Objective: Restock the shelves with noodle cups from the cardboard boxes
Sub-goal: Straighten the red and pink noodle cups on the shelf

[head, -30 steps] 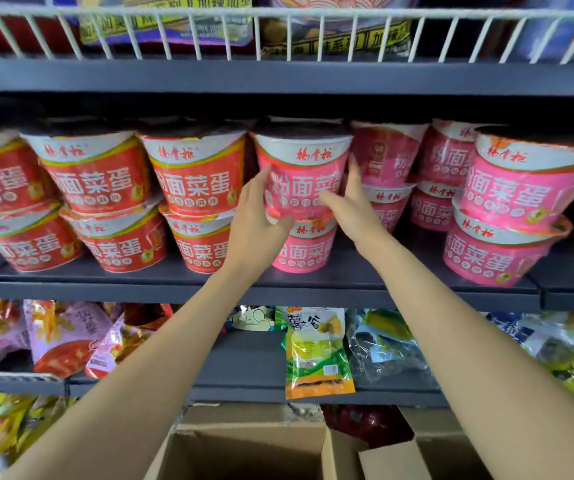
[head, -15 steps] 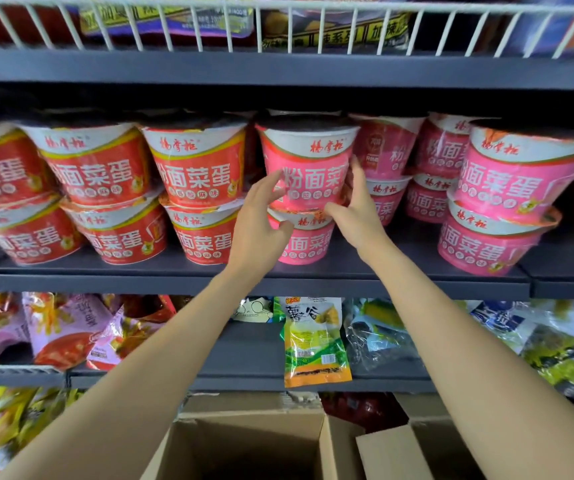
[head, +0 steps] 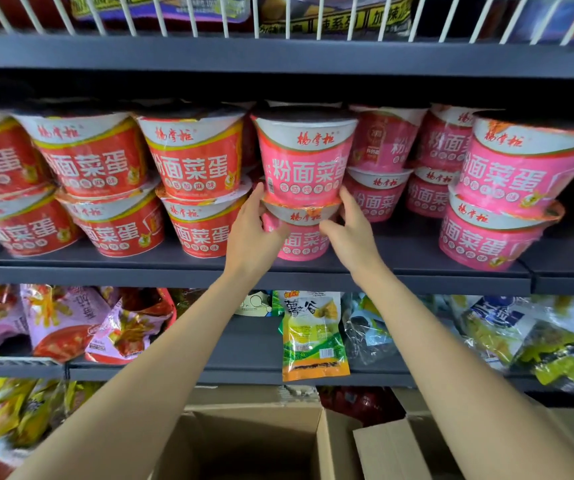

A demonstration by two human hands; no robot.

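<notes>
A pink noodle cup [head: 304,157] stands stacked on a second pink cup [head: 301,242] in the middle of the dark shelf [head: 264,268]. My left hand [head: 254,230] is on the left of the stack and my right hand [head: 351,230] on the right. Both sets of fingertips touch the upper cup's base, fingers fairly straight, and the thumbs lie against the lower cup's rim. Red cups [head: 192,157] fill the shelf to the left, more pink cups [head: 517,168] the right. An open cardboard box [head: 244,441] sits below, its contents hidden in shadow.
A wire-fronted shelf [head: 278,46] with packets hangs close above the cups. The shelf below holds snack bags [head: 313,337]. A second cardboard box [head: 399,448] stands right of the first. A gap on the shelf lies between the middle stack and the right-hand pink stack.
Both hands have slid down from the sides of the upper pink cup to its base and the lower cup's rim. The upper cup stays on the stack.
</notes>
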